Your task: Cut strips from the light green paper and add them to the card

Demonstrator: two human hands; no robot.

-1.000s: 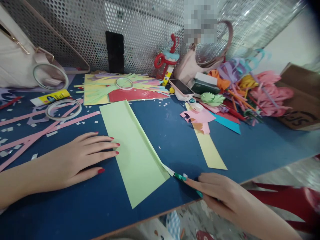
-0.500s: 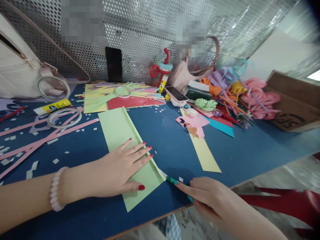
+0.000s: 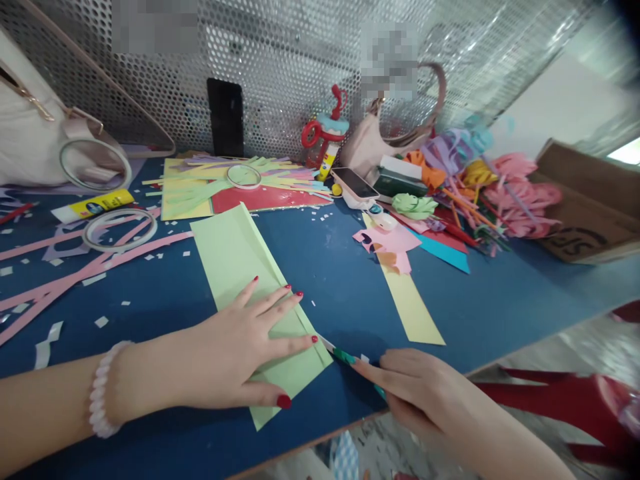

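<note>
A light green folded paper sheet (image 3: 227,250) lies slanted on the blue table (image 3: 345,280). My left hand (image 3: 240,353), with red nails and a bead bracelet, lies flat on the sheet's near half, fingers spread. My right hand (image 3: 425,393), with green nails, rests at the table's front edge. Its fingers are curled and its index fingertip touches a thin white strip (image 3: 327,344) that sticks out at the sheet's near right corner. Neither hand grips anything that I can see.
A yellow paper strip (image 3: 413,307) lies right of the sheet. Pink strips (image 3: 75,273), a tape ring (image 3: 119,229) and a glue stick (image 3: 93,205) are left. Cut coloured paper (image 3: 260,190), a phone (image 3: 356,183), paper curls (image 3: 475,180) and a cardboard box (image 3: 585,213) fill the back.
My left hand slid from the bare table onto the green sheet and now presses its near half, reaching closer to the right edge. My right hand has stayed at the sheet's corner.
</note>
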